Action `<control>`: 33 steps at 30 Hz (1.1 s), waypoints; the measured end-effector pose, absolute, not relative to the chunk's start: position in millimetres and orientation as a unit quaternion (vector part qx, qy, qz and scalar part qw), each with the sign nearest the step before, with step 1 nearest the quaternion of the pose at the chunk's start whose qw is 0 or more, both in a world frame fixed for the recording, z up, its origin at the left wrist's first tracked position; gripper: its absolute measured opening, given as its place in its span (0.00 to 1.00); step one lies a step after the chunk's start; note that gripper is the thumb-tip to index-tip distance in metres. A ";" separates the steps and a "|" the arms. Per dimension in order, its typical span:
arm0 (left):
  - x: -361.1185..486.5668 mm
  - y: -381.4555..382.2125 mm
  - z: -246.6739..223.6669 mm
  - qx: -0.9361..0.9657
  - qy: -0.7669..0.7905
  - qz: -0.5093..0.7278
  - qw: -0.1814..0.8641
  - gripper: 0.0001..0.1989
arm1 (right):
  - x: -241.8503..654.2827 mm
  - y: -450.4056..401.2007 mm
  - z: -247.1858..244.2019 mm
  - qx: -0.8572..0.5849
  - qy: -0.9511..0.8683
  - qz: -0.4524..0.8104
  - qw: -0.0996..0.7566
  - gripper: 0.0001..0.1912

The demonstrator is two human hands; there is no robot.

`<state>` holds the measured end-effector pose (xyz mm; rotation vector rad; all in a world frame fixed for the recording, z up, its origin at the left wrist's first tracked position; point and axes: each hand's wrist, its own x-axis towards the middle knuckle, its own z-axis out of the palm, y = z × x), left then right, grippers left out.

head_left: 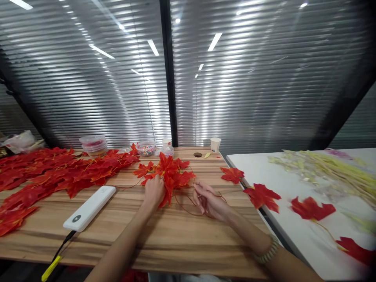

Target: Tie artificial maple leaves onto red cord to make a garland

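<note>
A bunch of red artificial maple leaves (168,166) sits on the wooden table in front of me. My left hand (154,190) is closed on the lower left part of this bunch; its fingertips are partly hidden by the leaves. Just to the right, my right hand (207,199) pinches a thin red cord (188,211), with thumb and forefinger close to the leaf edge. Loops of the cord hang below and between the hands. A stretch of it also runs left from the bunch across the table.
Many red leaves (88,168) cover the table's left side, near a white power bank (89,207) with a cable. Plastic tubs (93,145), a bead container (146,149) and a paper cup (215,144) stand at the back. More leaves (313,207) and yellow strands (331,172) lie right.
</note>
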<state>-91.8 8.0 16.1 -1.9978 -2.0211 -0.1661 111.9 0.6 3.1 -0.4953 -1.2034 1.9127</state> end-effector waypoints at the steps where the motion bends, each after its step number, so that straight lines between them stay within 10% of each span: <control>1: -94.5 8.7 17.9 -0.688 -0.710 -0.055 0.143 0.16 | 111.8 0.2 1.9 -0.209 -0.509 0.738 0.390 0.13; 12: -110.8 27.5 47.2 -0.650 -0.744 -0.110 0.110 0.16 | 105.9 10.2 -10.1 -0.335 -0.536 0.610 0.477 0.21; 20: -126.1 23.0 13.8 -0.593 -0.553 -0.460 -0.361 0.29 | 121.7 29.0 -12.2 -0.370 -0.343 0.587 0.633 0.18; 33: -141.4 15.6 27.3 -0.513 -0.444 -0.447 -0.583 0.23 | 152.0 55.4 -20.1 -0.403 -0.146 0.552 0.715 0.07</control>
